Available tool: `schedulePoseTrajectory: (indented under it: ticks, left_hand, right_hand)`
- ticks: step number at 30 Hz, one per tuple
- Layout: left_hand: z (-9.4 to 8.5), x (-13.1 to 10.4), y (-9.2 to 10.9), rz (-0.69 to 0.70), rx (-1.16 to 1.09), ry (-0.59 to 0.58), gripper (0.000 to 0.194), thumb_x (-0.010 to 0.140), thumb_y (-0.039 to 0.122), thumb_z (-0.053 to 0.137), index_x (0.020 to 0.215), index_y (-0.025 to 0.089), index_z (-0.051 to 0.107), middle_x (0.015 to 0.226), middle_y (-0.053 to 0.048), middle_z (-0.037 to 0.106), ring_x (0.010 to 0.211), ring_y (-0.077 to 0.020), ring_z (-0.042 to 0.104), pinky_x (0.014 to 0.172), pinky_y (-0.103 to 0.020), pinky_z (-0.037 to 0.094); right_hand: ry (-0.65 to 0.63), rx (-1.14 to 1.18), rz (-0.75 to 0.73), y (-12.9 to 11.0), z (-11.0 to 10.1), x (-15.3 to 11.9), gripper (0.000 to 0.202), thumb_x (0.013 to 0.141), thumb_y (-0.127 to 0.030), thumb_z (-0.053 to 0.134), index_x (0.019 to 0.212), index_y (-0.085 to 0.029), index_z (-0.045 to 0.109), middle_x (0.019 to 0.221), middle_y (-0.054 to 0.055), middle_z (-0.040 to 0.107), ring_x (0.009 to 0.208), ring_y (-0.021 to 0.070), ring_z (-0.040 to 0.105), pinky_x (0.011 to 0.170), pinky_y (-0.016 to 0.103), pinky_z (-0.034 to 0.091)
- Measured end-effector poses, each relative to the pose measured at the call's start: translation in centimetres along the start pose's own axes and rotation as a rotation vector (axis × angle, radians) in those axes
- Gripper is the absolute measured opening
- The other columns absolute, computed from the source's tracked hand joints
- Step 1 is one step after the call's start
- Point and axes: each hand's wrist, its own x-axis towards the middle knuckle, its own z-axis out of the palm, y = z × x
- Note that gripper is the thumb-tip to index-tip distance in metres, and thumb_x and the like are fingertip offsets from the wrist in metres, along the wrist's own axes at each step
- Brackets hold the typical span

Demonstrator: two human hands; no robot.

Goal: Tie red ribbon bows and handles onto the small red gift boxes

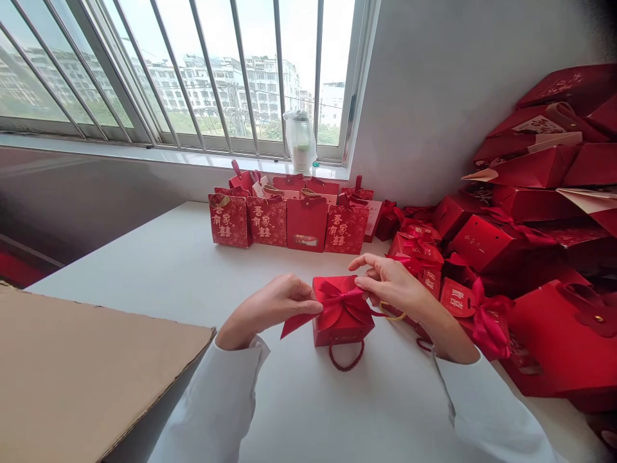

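A small red gift box [343, 331] stands on the white table in front of me, with a dark red cord handle [347, 368] lying at its near side. Across its top runs a red ribbon [340, 297], tied in the middle with loops and tails. My left hand [277, 303] pinches the ribbon at the left of the box, and one tail hangs below its fingers. At the right, the thumb and a finger of my right hand [393, 283] close on the ribbon, while its index finger is raised and bent.
Several upright red gift bags [306, 225] line the back of the table [159, 257]. Red boxes [496, 244] are piled high on the right. Brown cardboard [91, 373] covers the left front. A plastic-wrapped cup [301, 141] stands on the window sill.
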Motion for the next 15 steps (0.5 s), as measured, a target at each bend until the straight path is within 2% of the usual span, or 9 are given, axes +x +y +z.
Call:
schedulePoseTrajectory:
  ticks: [4,6,9,11,15]
  left_hand:
    - [0.0,0.0,0.2,0.021,-0.031,-0.006,0.039,0.08,0.041,0.054,0.055,0.018,0.035,0.059,0.004,0.023,0.052,-0.0087,0.017,0.048,-0.028,0.012]
    - [0.0,0.0,0.4,0.03,-0.04,0.0,0.038,0.079,0.039,0.055,0.054,0.018,0.035,0.059,0.004,0.021,0.052,-0.0088,0.016,0.048,-0.029,0.011]
    - [0.0,0.0,0.5,0.027,-0.044,-0.004,0.039,0.078,0.035,0.056,0.053,0.018,0.032,0.058,0.004,0.02,0.051,-0.0087,0.015,0.048,-0.029,0.011]
    - [0.0,0.0,0.5,0.023,-0.043,-0.009,0.039,0.079,0.035,0.055,0.054,0.018,0.03,0.059,0.004,0.02,0.052,-0.0088,0.016,0.048,-0.028,0.012]
    - [0.0,0.0,0.5,0.012,-0.018,-0.002,0.041,0.08,0.038,0.053,0.057,0.019,0.025,0.061,0.003,0.019,0.053,-0.009,0.014,0.048,-0.028,0.013]
  right_hand:
    - [-0.004,-0.06,-0.01,0.2,-0.5,0.0,0.018,0.085,-0.032,0.048,0.093,-0.019,0.058,0.051,-0.005,0.051,0.045,0.0103,0.049,0.044,0.021,0.035]
    - [-0.025,-0.057,-0.028,0.3,-1.1,-0.1,0.025,0.087,-0.041,0.047,0.088,-0.019,0.059,0.061,-0.002,0.055,0.051,0.0102,0.053,0.047,0.021,0.038]
    - [-0.119,-0.04,-0.048,0.5,-2.1,-0.4,0.031,0.083,-0.049,0.055,0.093,-0.02,0.062,0.079,0.001,0.061,0.06,0.0111,0.057,0.052,0.022,0.043]
    - [-0.155,-0.045,-0.051,0.6,-2.5,-0.6,0.033,0.079,-0.047,0.062,0.099,-0.022,0.062,0.084,0.002,0.063,0.062,0.0116,0.057,0.052,0.022,0.043]
    - [-0.103,-0.069,-0.053,0.4,-2.2,-0.5,0.028,0.076,-0.035,0.066,0.1,-0.022,0.063,0.088,0.002,0.064,0.061,0.0105,0.055,0.052,0.022,0.041]
